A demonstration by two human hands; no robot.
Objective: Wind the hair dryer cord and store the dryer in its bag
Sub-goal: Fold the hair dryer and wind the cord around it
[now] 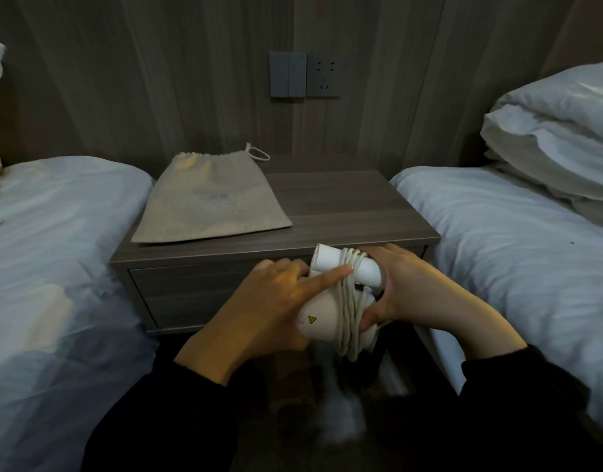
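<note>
Both hands clasp the white dryer (318, 316) at lower centre: left hand (269, 301) pinning the wound cord (352, 298), right hand (409, 287) cupping its end. Likely light, smooth, slippery; grip the body. The bag (208, 202) lies flat, upper left.

Dim nightstand (344, 199) between beds, wood-panelled wall (157, 80)

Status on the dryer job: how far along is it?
Mostly done: the cord lies in several loops around the folded hair dryer. In hand: the left hand grips the body with a finger pressing on the loops, and the right hand holds the other side; the plug is not visible. Left: the drawstring bag lies flat and empty-looking on the nightstand, so bagging hasn't started.
</note>
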